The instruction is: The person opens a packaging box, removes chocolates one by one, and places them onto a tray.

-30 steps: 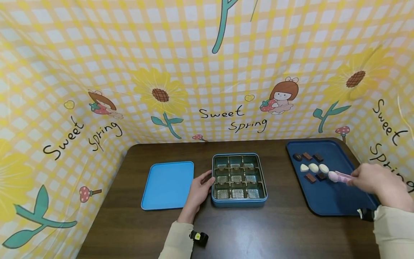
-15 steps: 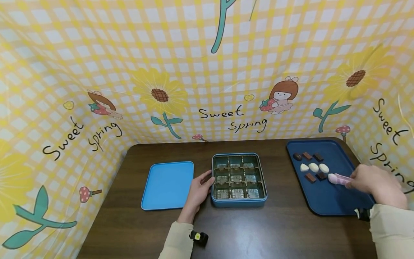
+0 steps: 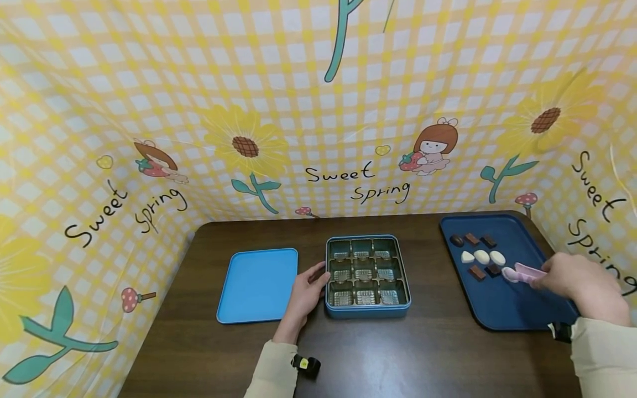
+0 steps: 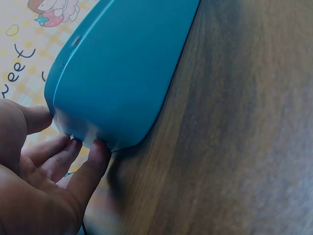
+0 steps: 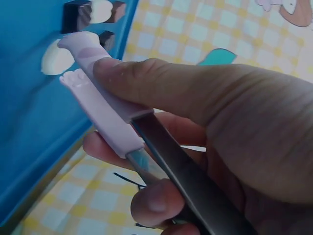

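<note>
In the head view, my left hand (image 3: 304, 296) rests against the left side of a blue tin (image 3: 368, 313) with a gold tray of square compartments inside. Thumb and fingertips touch the tin wall (image 4: 117, 83) in the left wrist view. My right hand (image 3: 579, 282) holds small pink-tipped tongs (image 3: 527, 273) over a navy tray (image 3: 520, 309). The right wrist view has the tong tips (image 5: 78, 63) a little apart, with a white chocolate (image 5: 55, 58) beyond them. Brown, dark and white chocolates (image 3: 481, 257) lie in rows on the tray, left of the tongs.
A light-blue lid (image 3: 259, 284) lies flat on the brown wooden table (image 3: 358, 365), left of the tin. Patterned yellow-and-white cloth (image 3: 318, 138) rises at the back and both sides. Several tin compartments (image 3: 365, 297) show bare bottoms.
The right hand and tongs have shifted slightly left and down; the tong arms now appear farther apart. The left hand, tin and lid stay put.
</note>
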{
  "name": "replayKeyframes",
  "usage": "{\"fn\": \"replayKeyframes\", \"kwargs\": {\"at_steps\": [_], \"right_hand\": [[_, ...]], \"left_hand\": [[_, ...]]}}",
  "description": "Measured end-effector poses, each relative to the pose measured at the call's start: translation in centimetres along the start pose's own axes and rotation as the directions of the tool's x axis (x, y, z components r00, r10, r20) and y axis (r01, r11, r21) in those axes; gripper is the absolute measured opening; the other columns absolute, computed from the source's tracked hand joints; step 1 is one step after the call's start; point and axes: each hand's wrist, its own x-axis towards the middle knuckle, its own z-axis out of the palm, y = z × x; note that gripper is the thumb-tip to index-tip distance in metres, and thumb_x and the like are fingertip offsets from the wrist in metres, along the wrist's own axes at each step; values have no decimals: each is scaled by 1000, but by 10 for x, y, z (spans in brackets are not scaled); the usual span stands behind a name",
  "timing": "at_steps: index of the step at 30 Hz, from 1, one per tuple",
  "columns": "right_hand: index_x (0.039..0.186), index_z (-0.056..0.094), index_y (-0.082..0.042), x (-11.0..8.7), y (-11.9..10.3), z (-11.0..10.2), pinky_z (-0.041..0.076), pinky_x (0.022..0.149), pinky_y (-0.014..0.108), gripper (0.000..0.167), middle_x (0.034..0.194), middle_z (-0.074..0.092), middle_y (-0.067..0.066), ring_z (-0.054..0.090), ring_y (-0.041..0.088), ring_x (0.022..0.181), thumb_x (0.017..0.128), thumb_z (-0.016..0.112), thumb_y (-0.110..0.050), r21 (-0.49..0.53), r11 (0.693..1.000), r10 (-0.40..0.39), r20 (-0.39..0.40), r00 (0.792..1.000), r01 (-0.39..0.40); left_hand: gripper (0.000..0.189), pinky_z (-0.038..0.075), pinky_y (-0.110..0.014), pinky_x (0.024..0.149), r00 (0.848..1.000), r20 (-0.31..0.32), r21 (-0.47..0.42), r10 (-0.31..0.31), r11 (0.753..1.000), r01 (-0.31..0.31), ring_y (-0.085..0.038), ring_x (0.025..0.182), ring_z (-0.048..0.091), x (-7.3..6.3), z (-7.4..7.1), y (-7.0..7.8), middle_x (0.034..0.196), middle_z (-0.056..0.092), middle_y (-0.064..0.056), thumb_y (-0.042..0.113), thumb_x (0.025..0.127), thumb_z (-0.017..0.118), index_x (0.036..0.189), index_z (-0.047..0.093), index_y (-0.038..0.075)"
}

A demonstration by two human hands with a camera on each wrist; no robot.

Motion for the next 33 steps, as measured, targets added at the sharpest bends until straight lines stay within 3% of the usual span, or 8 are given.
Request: {"fn": "replayKeyframes", "kwargs": {"at_steps": [4, 8, 13, 18, 21, 25, 29, 33], "right_hand": [[106, 68, 8, -6, -5, -5, 45, 61, 50, 48, 80, 61, 18, 54, 34, 72, 90, 75, -37, 1, 1000, 5, -45, 999, -5], [118, 65, 10, -11, -10, -8, 45, 61, 54, 61, 94, 63, 30, 57, 42, 78, 90, 74, -43, -25, 1000, -8, -126, 992, 5], [128, 60, 8, -18, -19, -9, 44, 62, 59, 74, 112, 58, 41, 58, 51, 84, 89, 71, -53, -42, 998, -46, -245, 968, 37], [133, 59, 4, -26, -36, -5, 40, 54, 47, 77, 99, 64, 35, 56, 40, 69, 89, 68, -60, -2, 993, -109, -400, 910, 118], [134, 60, 1, -29, -49, 3, 35, 48, 39, 76, 82, 66, 24, 51, 31, 60, 91, 65, -61, 37, 984, -138, -478, 867, 177], [136, 60, -1, -31, -65, 17, 30, 45, 35, 72, 63, 59, 4, 45, 23, 52, 93, 64, -58, 86, 966, -162, -535, 829, 244], [133, 63, -1, -31, -80, 31, 33, 44, 36, 66, 67, 65, 11, 49, 25, 51, 92, 69, -52, 104, 955, -166, -591, 789, 279], [130, 66, -3, -31, -93, 44, 36, 44, 39, 61, 84, 71, 23, 55, 29, 54, 89, 75, -48, 126, 946, -150, -646, 748, 298]], "left_hand": [[45, 58, -34, 79, 1000, 4, -5, 0, 1000, 0, -24, 108, 67, -2, 0, 2, 141, 56, -25, 13, 104, 58, 146, 51, -3], [45, 58, -33, 79, 1000, 2, -4, -5, 1000, 5, -24, 107, 67, -1, 0, 2, 141, 56, -25, 13, 104, 58, 146, 51, -3], [45, 59, -35, 78, 1000, -10, -3, -11, 1000, 11, -25, 106, 67, 10, 2, -16, 141, 56, -24, 13, 104, 58, 146, 52, -1], [46, 58, -32, 76, 999, -33, -3, -6, 1000, 6, -21, 105, 67, 20, 3, -34, 142, 57, -20, 21, 103, 61, 145, 54, 4], [46, 57, -32, 76, 999, -39, -3, -7, 1000, 7, -20, 106, 66, 22, 4, -37, 142, 58, -17, 24, 103, 62, 145, 55, 7], [46, 57, -32, 77, 999, -40, -11, -10, 1000, 9, -20, 107, 66, 22, 3, -37, 142, 58, -16, 25, 102, 62, 145, 55, 9], [46, 58, -33, 77, 999, -35, -15, -9, 1000, 8, -21, 107, 66, 22, 3, -37, 142, 58, -16, 24, 103, 62, 145, 55, 8], [46, 58, -33, 77, 999, -34, -3, -10, 1000, 10, -21, 109, 66, 23, 3, -38, 142, 58, -16, 25, 103, 62, 146, 55, 8]]}}
